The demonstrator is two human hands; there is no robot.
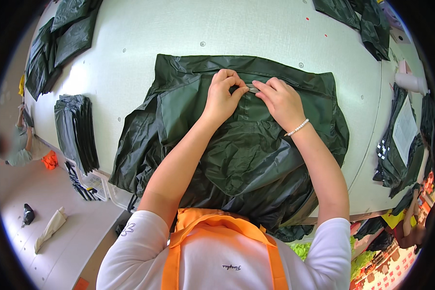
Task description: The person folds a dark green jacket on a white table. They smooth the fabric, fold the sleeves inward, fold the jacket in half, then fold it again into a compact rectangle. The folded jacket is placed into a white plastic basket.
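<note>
A dark green garment point(246, 154) of thin, shiny, coated-looking fabric lies crumpled across the table in front of me. Its near part hangs over the edge against my body. My left hand point(222, 96) is closed in a pinch at the garment's far part, close to a seam below the top edge. My right hand point(279, 99), with a beaded bracelet at the wrist, pinches the same spot from the other side. Between the fingertips shows a small pale strip point(252, 89), too small to name. The fingers partly cover it.
The white table point(179, 29) carries a dark folded stack point(76, 130) at left and more dark garments point(75, 31) at far left. Others point(372, 29) lie far right. A white sheet point(405, 128) rests on dark fabric at right. People are at both sides.
</note>
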